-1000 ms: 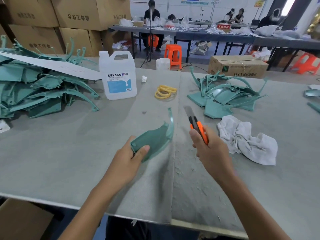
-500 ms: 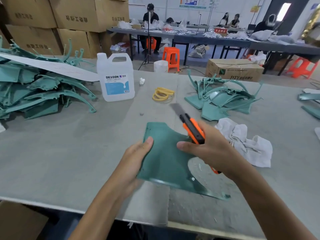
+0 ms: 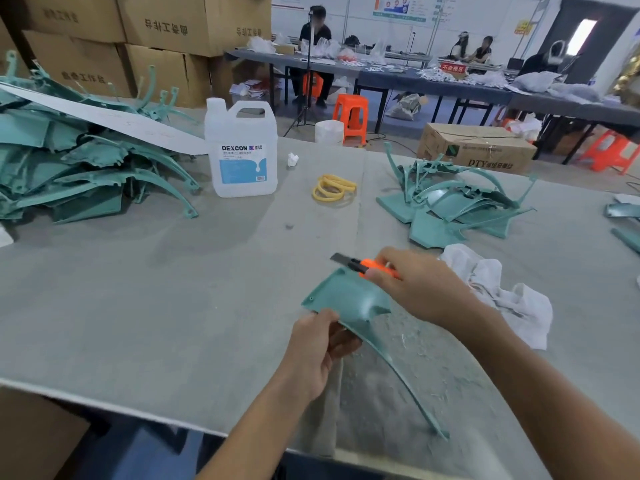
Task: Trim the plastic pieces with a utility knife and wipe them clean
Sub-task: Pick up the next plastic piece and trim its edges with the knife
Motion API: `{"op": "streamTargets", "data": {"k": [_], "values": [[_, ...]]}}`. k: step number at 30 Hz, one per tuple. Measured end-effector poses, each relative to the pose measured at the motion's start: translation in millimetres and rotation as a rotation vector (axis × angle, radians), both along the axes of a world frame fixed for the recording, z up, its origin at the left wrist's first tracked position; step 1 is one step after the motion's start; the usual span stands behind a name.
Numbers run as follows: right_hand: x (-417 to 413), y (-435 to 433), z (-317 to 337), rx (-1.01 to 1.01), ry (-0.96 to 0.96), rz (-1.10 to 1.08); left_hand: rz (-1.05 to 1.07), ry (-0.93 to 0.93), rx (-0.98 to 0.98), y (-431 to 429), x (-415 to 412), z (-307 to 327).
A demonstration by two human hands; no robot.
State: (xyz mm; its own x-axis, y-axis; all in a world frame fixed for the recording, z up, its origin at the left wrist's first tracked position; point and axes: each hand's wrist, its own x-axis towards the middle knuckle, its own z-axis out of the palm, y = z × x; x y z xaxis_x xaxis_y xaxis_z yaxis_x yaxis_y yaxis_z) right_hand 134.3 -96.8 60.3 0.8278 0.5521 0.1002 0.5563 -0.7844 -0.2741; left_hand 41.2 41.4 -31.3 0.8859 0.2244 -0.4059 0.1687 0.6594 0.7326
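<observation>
Piece: teal plastic piece (image 3: 349, 301) is being held tilted just above the grey table (image 3: 173, 306), its long curved arm trailing down toward the near edge.
Left hand: left hand (image 3: 320, 344) is gripping the piece's lower edge, thumb on top, fingers curling underneath.
Right hand: right hand (image 3: 424, 287) is clasping the orange utility knife (image 3: 367, 265), fingers wrapping its handle.
Blade: pointing left, lying along the piece's upper edge.
Cloth: white cloth (image 3: 502, 296) is lying crumpled just beside the right hand.
Background: left heap (image 3: 69, 168) and right heap (image 3: 450, 206) of teal parts are flanking a clear jug (image 3: 242, 150) and yellow bands (image 3: 332, 190).
</observation>
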Motion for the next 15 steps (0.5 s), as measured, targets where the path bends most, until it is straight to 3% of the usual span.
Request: {"op": "streamTargets", "data": {"k": [6,15], "values": [[15,46,-4,-0.317,0.008,0.194,0.107,0.164,-0.042,-4,12,2],[25,64,-31,-0.374,0.060,0.248,0.045,0.174,-0.030,3,7,0]]}}
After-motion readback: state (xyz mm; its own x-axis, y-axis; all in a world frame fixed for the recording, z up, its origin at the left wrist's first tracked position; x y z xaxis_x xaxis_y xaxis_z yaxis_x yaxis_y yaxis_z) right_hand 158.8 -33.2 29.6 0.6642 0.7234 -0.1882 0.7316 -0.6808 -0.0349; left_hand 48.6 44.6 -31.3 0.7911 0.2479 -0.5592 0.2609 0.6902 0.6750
